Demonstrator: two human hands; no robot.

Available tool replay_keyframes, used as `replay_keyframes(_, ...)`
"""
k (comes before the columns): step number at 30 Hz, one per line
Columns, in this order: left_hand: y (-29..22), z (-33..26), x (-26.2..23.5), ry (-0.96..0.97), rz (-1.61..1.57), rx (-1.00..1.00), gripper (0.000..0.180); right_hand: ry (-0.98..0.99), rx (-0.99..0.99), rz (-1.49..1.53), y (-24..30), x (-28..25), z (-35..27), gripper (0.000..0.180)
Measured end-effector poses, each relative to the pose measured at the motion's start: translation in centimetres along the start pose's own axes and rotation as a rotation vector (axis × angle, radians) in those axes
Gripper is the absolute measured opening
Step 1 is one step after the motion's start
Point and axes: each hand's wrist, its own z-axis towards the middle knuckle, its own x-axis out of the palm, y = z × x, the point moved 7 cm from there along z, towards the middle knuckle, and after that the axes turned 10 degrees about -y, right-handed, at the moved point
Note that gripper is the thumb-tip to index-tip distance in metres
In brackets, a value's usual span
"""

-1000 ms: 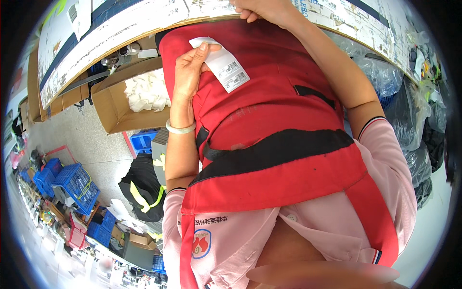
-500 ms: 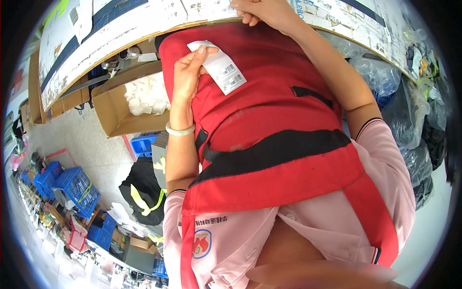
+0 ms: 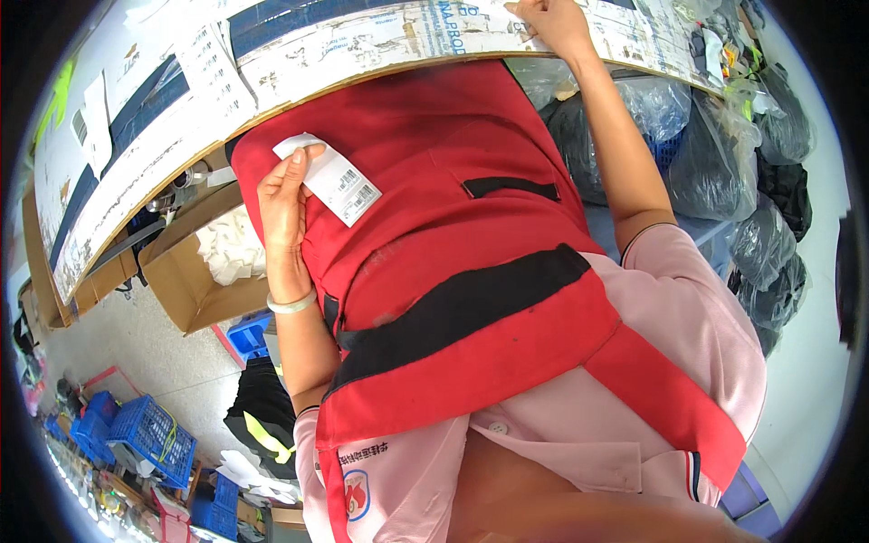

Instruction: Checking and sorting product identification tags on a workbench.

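My left hand point(image 3: 284, 199) pinches a short strip of white barcode labels point(image 3: 342, 186) between thumb and fingers. The strip hangs over the lap of my red apron point(image 3: 425, 163), its printed end pointing away from the hand. Stretched out to the far side, my right hand point(image 3: 559, 27) is over the worn white worktable point(image 3: 344, 56). Its fingers are bent together at the picture's upper edge, and anything between them is too small to make out. Another strip of labels point(image 3: 233, 77) lies on the table, to the left.
Below the table's left part stands an open cardboard box point(image 3: 186, 285) holding crumpled white scraps point(image 3: 229, 246). Blue plastic crates point(image 3: 154, 436) stand on the floor at the lower left. Filled plastic bags point(image 3: 711, 167) are piled to the right. Dark cloth point(image 3: 258, 407) lies near my left elbow.
The whole view has shifted, with more tabletop showing. My right hand appears farther right, over the table. My left hand still holds the label strip, now lower and farther left in the picture.
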Motion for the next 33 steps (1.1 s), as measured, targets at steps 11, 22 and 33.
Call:
replay_keyframes(11, 0.3, -0.2, -0.1, 0.045, -0.011, -0.037, 0.027, 0.148, -0.513, 0.215, 16.6, 4.4, -6.9, 0.040)
replay_keyframes(22, 0.2, -0.2, -0.3, 0.051, -0.048, -0.048, 0.026, 0.251, -0.674, 0.205, 24.1, 10.4, -9.1, 0.048)
replay_keyframes(33, 0.1, -0.2, -0.5, 0.052, -0.042, -0.033, 0.024, 0.195, -0.654, 0.237, 23.9, 10.6, -9.3, 0.036)
